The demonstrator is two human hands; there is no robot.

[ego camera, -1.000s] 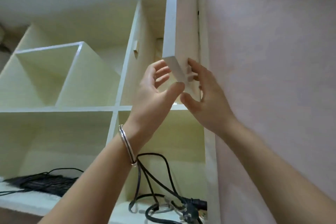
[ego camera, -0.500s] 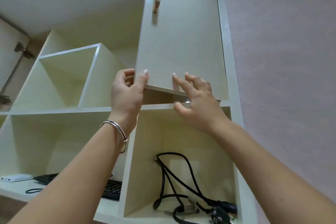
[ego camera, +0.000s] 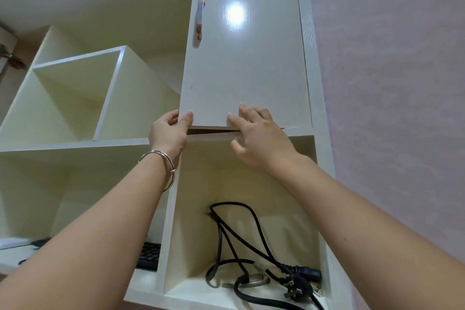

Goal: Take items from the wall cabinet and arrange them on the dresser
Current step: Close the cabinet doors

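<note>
- Two grips on the door [ego camera: 246, 63], bottom edge.
- The left grip [ego camera: 167, 133] pinches its corner; the right grip [ego camera: 261, 143] lies wide, fingers [ego camera: 247, 113] flat.
- Below, black cables [ego camera: 251, 246] lie in the wall cabinet [ego camera: 75, 145].

No legible text, label, brand, number or sign anywhere.
At 12 o'clock, cabinet door [ego camera: 246, 58]: plain face, glare spot only.
At 7 o'clock, keyboard [ego camera: 149, 257]: key legends too small to read.
At 5 o'clock, plug [ego camera: 293, 287]: markings not discernible.
Just beside plug, small green item [ego camera: 315, 290]: blurred, unreadable.
</note>
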